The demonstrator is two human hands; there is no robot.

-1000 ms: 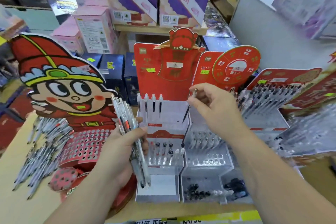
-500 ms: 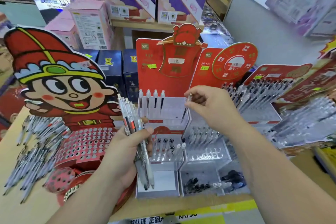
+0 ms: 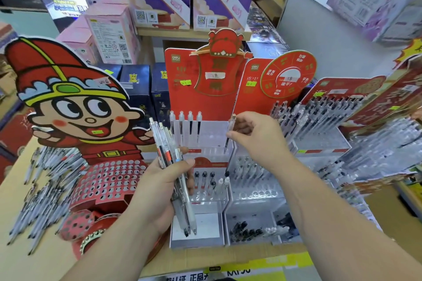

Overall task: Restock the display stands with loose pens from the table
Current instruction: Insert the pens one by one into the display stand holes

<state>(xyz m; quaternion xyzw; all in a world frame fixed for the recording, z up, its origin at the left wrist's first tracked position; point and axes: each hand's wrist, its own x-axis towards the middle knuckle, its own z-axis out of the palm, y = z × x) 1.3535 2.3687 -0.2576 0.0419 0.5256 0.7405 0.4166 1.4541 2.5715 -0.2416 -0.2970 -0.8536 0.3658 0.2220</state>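
- A bundle of pens (image 3: 170,162) is gripped in the left hand (image 3: 157,191), low and just left of centre in the frame. The fingers are curled round it, and the pens point tip down.
- The bundle is held in front of the left edge of the centre stand (image 3: 180,98).
- A single pen (image 3: 231,124) is pinched between the thumb and fingertips of the right hand (image 3: 258,141), just right of centre.
- This pen is held nearly upright, tip down, over the right end of the centre stand's top tier. Whether the tip touches the tier cannot be told.
- Four pens (image 3: 186,125) stand in a row at the left end of that top tier, against the red backboard.
- A few more pens (image 3: 211,181) are seen upright in the lower tier, partly hidden by the bundle.
- A second stand (image 3: 247,102) is set just beside the centre stand on its right. Blurred clear pens are held in its tiers, and small dark parts lie in its bottom tray.
- Loose pens (image 3: 45,185) are spread on the table (image 3: 45,260) at the left of the frame, beside a cartoon stand (image 3: 68,109) with a holed red base.
- At the right edge, further stands (image 3: 319,141) are seen packed with pens, too blurred for detail.
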